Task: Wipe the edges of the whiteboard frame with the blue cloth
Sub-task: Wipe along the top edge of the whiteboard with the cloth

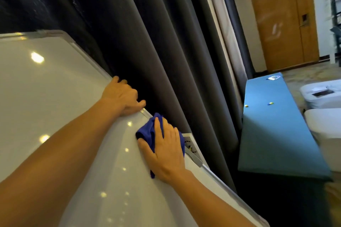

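A glossy whiteboard (46,97) fills the left of the view, its pale metal frame (88,57) running diagonally from upper left to lower right. My left hand (122,96) grips the frame's right edge, fingers curled over it. Just below, my right hand (166,149) lies flat on a crumpled blue cloth (147,131), pressing it against the board right at the frame edge. A small tray or bracket (191,150) sticks out from the frame beside the cloth, partly hidden by it.
Dark grey curtains (156,42) hang close behind the board. A long blue table (267,125) with small items stands to the right, white bins (324,97) beyond it, and a wooden door (282,20) at the back.
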A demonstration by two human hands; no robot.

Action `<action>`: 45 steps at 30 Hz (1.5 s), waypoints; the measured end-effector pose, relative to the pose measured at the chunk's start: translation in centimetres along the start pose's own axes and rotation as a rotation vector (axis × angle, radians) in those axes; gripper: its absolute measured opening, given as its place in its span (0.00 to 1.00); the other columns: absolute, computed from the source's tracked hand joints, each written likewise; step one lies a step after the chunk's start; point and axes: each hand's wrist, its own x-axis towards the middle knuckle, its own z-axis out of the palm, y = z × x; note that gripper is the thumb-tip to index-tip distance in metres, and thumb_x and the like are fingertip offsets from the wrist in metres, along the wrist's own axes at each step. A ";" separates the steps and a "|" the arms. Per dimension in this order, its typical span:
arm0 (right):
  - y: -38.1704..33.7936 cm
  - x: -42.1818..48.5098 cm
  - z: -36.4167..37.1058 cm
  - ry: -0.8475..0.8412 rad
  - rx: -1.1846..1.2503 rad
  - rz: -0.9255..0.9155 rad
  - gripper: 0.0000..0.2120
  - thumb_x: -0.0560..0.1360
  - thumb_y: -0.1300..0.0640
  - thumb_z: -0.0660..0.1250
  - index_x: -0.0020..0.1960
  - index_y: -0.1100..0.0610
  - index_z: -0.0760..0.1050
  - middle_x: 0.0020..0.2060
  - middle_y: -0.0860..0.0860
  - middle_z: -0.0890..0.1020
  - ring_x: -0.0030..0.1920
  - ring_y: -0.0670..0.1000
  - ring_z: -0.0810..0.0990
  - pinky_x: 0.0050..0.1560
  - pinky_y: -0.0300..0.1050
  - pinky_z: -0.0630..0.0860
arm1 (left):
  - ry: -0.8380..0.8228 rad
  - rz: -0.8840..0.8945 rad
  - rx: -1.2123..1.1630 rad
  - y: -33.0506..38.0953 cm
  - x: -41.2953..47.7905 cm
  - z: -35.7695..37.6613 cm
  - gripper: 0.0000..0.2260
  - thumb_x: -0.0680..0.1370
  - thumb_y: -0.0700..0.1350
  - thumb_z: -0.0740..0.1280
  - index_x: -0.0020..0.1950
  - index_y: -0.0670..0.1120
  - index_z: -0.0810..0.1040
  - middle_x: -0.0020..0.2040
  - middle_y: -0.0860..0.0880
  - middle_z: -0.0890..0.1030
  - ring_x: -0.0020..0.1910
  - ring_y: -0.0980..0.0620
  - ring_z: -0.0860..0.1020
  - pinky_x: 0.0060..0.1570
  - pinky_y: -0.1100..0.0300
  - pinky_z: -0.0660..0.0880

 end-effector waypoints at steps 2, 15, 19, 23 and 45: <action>-0.3 -1.1 0.2 -0.027 0.018 0.008 0.39 0.75 0.26 0.42 0.79 0.42 0.37 0.79 0.40 0.38 0.74 0.39 0.29 0.71 0.42 0.28 | -0.005 -0.001 0.006 0.0 -0.4 0.1 0.33 0.73 0.66 0.45 0.44 0.49 0.85 0.49 0.46 0.85 0.54 0.45 0.76 0.58 0.46 0.64; 12.6 -13.6 -1.7 0.029 0.037 0.840 0.41 0.77 0.31 0.52 0.79 0.48 0.35 0.81 0.49 0.43 0.80 0.51 0.41 0.79 0.54 0.40 | -0.024 0.079 -0.053 6.6 0.3 -0.5 0.27 0.74 0.63 0.47 0.44 0.51 0.83 0.46 0.47 0.84 0.49 0.46 0.77 0.57 0.46 0.64; 10.7 -11.5 0.5 -0.014 0.016 0.652 0.41 0.73 0.24 0.44 0.72 0.40 0.23 0.75 0.40 0.31 0.76 0.46 0.31 0.74 0.50 0.31 | -0.113 0.200 -0.100 15.6 -1.9 0.6 0.26 0.79 0.61 0.48 0.46 0.49 0.82 0.47 0.45 0.84 0.50 0.44 0.78 0.59 0.45 0.65; 13.0 -13.1 0.2 -0.076 -0.041 0.589 0.39 0.69 0.21 0.41 0.69 0.31 0.22 0.71 0.36 0.27 0.75 0.45 0.29 0.76 0.53 0.33 | -0.097 0.208 -0.086 15.2 -2.0 1.6 0.31 0.77 0.68 0.44 0.42 0.49 0.79 0.47 0.47 0.84 0.50 0.46 0.78 0.59 0.46 0.67; 13.5 -10.9 1.1 -0.002 0.162 0.577 0.40 0.65 0.16 0.43 0.72 0.26 0.32 0.75 0.33 0.33 0.74 0.44 0.26 0.72 0.54 0.28 | 0.000 0.227 -0.072 16.3 -1.2 0.5 0.34 0.69 0.77 0.47 0.42 0.52 0.80 0.38 0.49 0.80 0.45 0.49 0.78 0.52 0.51 0.67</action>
